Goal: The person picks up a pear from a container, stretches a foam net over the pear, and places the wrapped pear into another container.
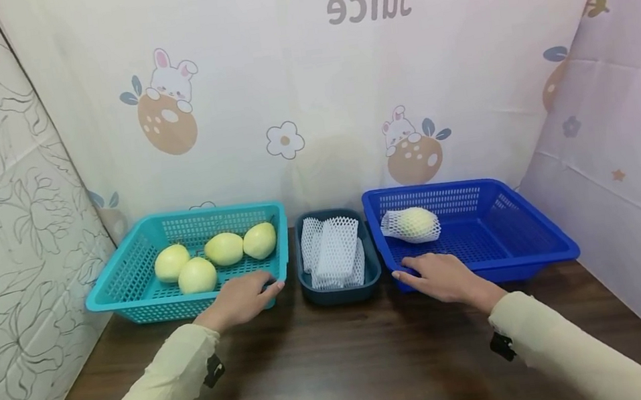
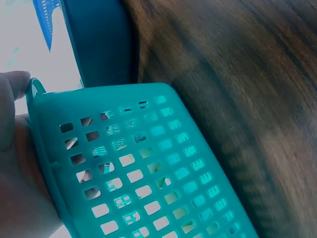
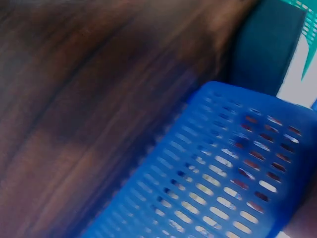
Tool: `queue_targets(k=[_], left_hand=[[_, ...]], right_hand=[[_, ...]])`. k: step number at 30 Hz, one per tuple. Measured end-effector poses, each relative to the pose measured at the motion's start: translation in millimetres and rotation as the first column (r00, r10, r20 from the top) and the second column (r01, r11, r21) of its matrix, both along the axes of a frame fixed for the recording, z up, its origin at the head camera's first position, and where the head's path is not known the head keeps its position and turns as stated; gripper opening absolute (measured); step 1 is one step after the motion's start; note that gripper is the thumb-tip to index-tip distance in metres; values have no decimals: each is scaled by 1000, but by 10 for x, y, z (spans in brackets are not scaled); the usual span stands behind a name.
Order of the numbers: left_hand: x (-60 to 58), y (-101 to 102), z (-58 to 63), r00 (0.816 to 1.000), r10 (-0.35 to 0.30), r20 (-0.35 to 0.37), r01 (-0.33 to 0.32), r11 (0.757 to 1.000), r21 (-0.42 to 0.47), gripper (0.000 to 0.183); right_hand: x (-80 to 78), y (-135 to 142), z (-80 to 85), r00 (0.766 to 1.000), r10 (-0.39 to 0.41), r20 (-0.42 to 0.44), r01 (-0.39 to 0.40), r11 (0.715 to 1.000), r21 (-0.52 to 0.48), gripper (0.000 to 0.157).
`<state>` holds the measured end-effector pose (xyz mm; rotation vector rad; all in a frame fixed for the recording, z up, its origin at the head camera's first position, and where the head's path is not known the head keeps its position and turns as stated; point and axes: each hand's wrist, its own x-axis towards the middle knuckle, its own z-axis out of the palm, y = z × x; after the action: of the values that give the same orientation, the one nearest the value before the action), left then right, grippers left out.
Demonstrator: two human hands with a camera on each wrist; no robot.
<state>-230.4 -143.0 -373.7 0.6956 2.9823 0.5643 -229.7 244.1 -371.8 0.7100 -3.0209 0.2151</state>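
Note:
My left hand (image 1: 242, 299) grips the near right corner of a turquoise plastic basket (image 1: 145, 303). In the left wrist view, the thumb (image 2: 17, 84) lies at the rim, above the basket's slotted side (image 2: 114, 144). Several pale yellow-green pears (image 1: 197, 275) sit in this basket. My right hand (image 1: 443, 276) grips the near left corner of a blue plastic basket (image 1: 523, 260). Skin tones show through that basket's slots (image 3: 223, 163) in the right wrist view. One pear in a white foam net (image 1: 415, 224) lies at the blue basket's left end.
Between the baskets stands a small dark teal bin (image 1: 342, 295) with several white foam net sleeves (image 1: 336, 252) inside. All three containers are on a dark wooden table (image 1: 342, 366). A printed cloth (image 1: 302, 60) hangs close behind them, and more cloth borders both sides.

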Motion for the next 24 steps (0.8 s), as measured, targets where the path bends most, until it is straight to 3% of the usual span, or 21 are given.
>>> queue_targets(k=[5,11,15,19,24], left_hand=[[-18,-58,116,997,18,69,-22,998,62,42],[-129,-293,296,998,65,22,-65,997,31,34],[-225,-477,360,989,145,23,-145,989,13,38],[-281,-628,337,965,261,-15,-261,965,2,46],[-334,-785,260,941,338,-30,-338,941,25,48]], right_hand=[[17,11,-84,998,12,-67,-11,1000,17,63],[-4,7,-125,994,21,-105,-21,1000,1,61],[14,8,-121,992,24,-126,-25,1000,-8,59],[22,6,-122,990,21,-139,-23,1000,-12,55],[23,-3,-136,989,20,-144,-20,1000,-4,56]])
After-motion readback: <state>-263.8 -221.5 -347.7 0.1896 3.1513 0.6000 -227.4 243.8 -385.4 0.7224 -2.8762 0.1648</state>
